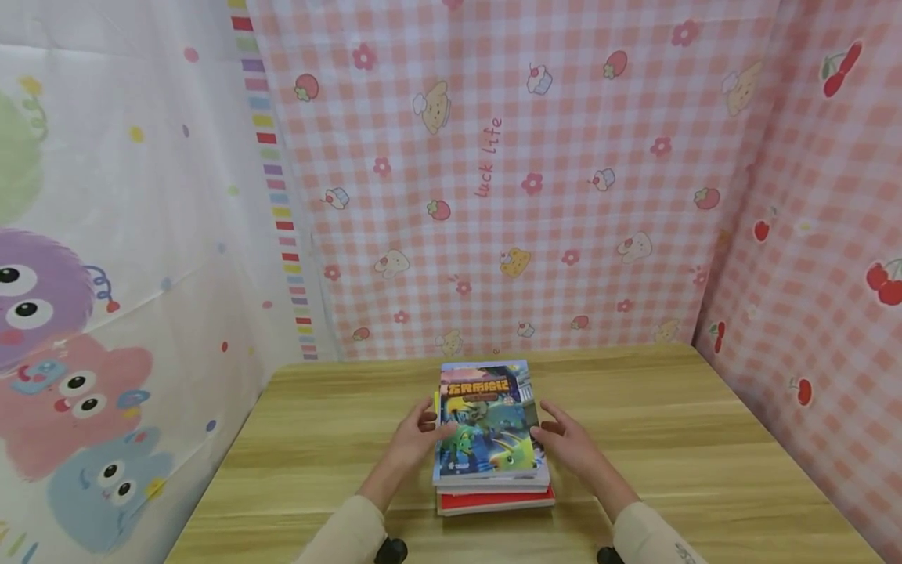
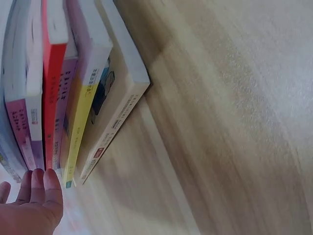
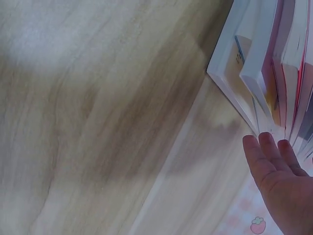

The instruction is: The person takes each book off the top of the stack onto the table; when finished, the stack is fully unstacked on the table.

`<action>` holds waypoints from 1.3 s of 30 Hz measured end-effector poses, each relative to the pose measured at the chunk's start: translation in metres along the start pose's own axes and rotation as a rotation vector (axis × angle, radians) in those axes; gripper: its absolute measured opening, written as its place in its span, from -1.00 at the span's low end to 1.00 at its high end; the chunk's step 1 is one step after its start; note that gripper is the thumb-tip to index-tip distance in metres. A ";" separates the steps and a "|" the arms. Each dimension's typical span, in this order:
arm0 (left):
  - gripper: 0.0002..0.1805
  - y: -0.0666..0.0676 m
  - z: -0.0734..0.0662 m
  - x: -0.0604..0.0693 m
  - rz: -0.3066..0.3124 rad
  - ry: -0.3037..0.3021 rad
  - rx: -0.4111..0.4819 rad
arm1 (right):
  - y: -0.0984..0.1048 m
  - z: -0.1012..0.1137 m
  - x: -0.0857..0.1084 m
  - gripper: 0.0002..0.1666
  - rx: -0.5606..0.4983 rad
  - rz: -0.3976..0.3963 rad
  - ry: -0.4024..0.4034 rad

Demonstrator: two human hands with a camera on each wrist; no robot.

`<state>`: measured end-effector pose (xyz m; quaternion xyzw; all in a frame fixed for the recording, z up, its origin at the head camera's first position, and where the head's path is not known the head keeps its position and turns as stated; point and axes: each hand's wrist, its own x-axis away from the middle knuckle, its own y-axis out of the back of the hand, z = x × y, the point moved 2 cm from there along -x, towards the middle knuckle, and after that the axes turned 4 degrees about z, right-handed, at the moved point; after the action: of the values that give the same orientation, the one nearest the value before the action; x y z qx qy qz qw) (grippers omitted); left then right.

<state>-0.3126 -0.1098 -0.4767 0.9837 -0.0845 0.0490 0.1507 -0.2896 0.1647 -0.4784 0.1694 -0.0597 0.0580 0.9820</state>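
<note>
A stack of several books lies on the table, topped by a colorful comic-style book (image 1: 486,415) with yellow title lettering. Low in the pile is a red book (image 1: 496,499). My left hand (image 1: 416,435) is at the stack's left side, thumb near the top cover's edge. In the left wrist view its straight fingers (image 2: 37,188) reach the spines, among them a yellow spine (image 2: 80,117) and a cream bottom book (image 2: 115,122). On the other side, my right hand (image 1: 567,445) has its extended fingers (image 3: 268,152) at the page edges (image 3: 264,81); exact contact is unclear.
The wood-grain table (image 1: 317,454) extends on both sides of the stack. A pink checked cloth (image 1: 493,235) hangs behind it, with a white cartoon cloth (image 1: 190,313) at the left and a cherry-patterned cloth (image 1: 810,274) at the right.
</note>
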 end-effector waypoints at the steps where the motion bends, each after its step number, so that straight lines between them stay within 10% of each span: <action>1: -0.04 -0.001 0.000 0.000 0.006 -0.001 0.004 | -0.001 0.000 0.000 -0.24 -0.010 0.002 0.000; 39: -0.24 0.007 0.016 0.000 0.105 -0.070 0.019 | -0.011 -0.004 0.003 -0.32 -0.135 0.032 -0.087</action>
<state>-0.3126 -0.1210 -0.4898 0.9805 -0.1408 0.0234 0.1354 -0.2848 0.1559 -0.4850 0.1041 -0.1088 0.0619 0.9867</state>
